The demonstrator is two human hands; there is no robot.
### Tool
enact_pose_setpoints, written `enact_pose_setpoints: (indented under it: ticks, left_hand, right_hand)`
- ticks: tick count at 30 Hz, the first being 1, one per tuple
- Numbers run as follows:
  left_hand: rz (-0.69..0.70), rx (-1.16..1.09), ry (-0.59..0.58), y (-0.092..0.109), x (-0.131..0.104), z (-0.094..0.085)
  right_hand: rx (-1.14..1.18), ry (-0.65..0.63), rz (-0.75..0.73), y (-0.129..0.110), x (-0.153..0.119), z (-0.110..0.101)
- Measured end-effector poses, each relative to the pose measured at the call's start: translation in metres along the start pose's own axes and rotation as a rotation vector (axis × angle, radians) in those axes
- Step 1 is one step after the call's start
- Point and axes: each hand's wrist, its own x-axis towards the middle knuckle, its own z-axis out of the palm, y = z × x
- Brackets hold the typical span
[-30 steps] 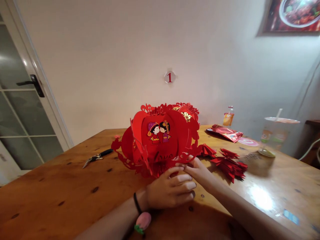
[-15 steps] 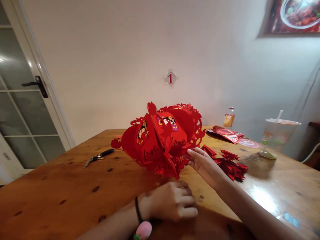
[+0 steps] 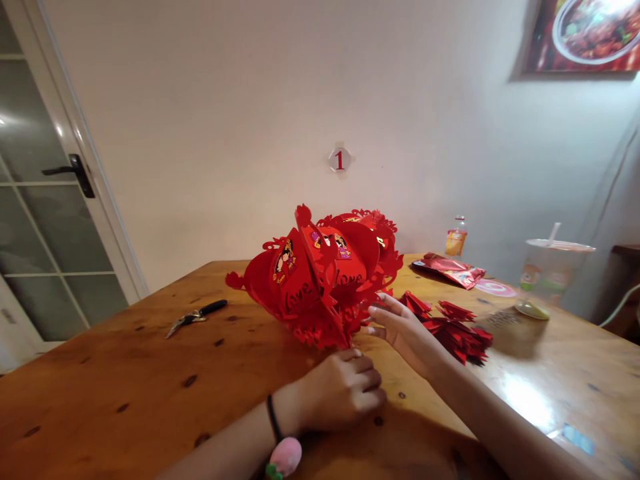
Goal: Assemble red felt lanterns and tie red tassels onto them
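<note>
Red paper lantern (image 3: 363, 257), now turned to present its lettered panels (image 3: 296, 293), beyond both hands. Right hand (image 3: 413, 337), fingers apart, beside its near edge; left hand (image 3: 335, 390), fingers curled together, at its lower tip, grip indeterminable.

Paper lantern (image 3: 345, 277): red — cartoon couples, dark "Love" | table (image 3: 140, 363): orange-brown — dark knots | wristband (image 3: 273, 418): black

my left hand (image 3: 345, 390) is curled, knuckles up — my right hand (image 3: 400, 327) sits farther right, palm turned inward, fingers loosely spread.
</note>
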Motion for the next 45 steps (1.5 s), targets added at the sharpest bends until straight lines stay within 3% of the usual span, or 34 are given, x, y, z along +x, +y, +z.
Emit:
enact_pose_setpoints:
  ticks: [6, 14, 21, 31, 45]
  left_hand:
    - [-0.076, 0.023, -0.005, -0.0057, -0.0025, 0.002]
    - [-0.068, -0.031, 0.061, -0.0056, -0.0025, 0.0023]
    - [-0.085, -0.043, 0.055, -0.0059, -0.0033, 0.003]
    - [-0.076, -0.059, 0.069, -0.0056, -0.0025, -0.0003]
    - [-0.048, -0.039, 0.074, -0.0046, -0.002, -0.0059]
  right_hand:
    - [-0.185, -0.104, 0.042, -0.0001, -0.0056, 0.0041]
    - [-0.324, -0.097, 0.043, 0.0029, -0.0065, 0.0074]
    - [-0.352, -0.052, 0.021, 0.002, -0.007, 0.0076]
    - [-0.365, -0.148, 0.041, 0.0029, -0.0046, 0.0021]
    - [-0.489, -0.072, -0.086, 0.0032, -0.0029, 0.0015]
